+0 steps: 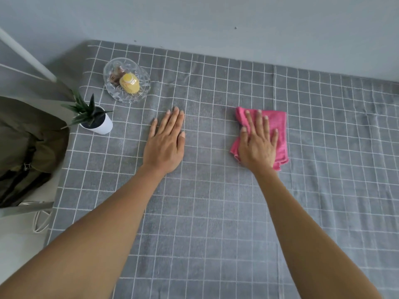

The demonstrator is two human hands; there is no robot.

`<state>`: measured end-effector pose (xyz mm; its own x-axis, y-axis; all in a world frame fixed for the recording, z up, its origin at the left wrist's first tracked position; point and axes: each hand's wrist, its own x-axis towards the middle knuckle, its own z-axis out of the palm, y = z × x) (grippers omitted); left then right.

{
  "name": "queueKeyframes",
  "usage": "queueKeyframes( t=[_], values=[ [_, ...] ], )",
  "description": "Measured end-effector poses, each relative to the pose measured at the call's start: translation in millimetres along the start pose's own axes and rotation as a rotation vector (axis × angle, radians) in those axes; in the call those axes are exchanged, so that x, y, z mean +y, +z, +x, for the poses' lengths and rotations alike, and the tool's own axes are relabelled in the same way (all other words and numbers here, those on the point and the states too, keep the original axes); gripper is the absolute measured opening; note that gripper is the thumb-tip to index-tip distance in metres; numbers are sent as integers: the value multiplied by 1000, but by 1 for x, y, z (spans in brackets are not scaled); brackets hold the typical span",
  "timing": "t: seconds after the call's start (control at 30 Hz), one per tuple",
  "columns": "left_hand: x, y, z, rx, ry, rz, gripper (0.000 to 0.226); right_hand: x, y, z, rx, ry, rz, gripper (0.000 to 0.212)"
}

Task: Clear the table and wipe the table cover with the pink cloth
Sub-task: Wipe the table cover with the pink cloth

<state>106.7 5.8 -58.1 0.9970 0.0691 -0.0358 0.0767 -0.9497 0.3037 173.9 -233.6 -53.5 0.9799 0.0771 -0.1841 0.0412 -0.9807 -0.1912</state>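
The right hand (258, 145) lies flat, fingers spread, palm pressing the folded pink microfibre cloth (278, 128) onto the grey table cover with its white grid lines (205, 223). It does not clutch the cloth but pins it under an open palm, which looks like the posture for pushing it across the fabric in a wipe. The left hand (165, 141) also lies flat and empty, fingers together, directly on the cover well apart from the cloth; its likely job is to hold the cover taut so the fabric does not bunch up under the wiping hand.

Beyond the left hand, near the table's left edge, stands a small white pot holding a spiky green succulent (95, 118). Farther back, close to the wall, sits a clear cut-glass dish (110, 71) containing a yellow cupcake-shaped item (129, 83) and some brownish pieces too blurred to identify. Both look parked in the corner, out of the open centre being wiped.

By count: two hands, one cloth, one pot, one dish, one yellow item. An olive-green bag (28, 147) sits off the table's left side.
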Motion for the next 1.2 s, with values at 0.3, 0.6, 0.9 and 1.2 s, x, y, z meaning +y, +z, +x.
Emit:
queueKeyframes(
  t=[0.3,0.6,0.9,1.2],
  values=[
    [0,1,0,1,1,15,53,-31,7,-4,13,146,39,54],
    [0,1,0,3,13,13,53,-34,11,-25,-28,-252,13,51],
    [-1,1,0,-6,6,29,53,11,0,-15,49,217,92,52],
    [0,2,0,11,9,46,56,-61,21,-55,-33,-217,55,52]
  ],
)
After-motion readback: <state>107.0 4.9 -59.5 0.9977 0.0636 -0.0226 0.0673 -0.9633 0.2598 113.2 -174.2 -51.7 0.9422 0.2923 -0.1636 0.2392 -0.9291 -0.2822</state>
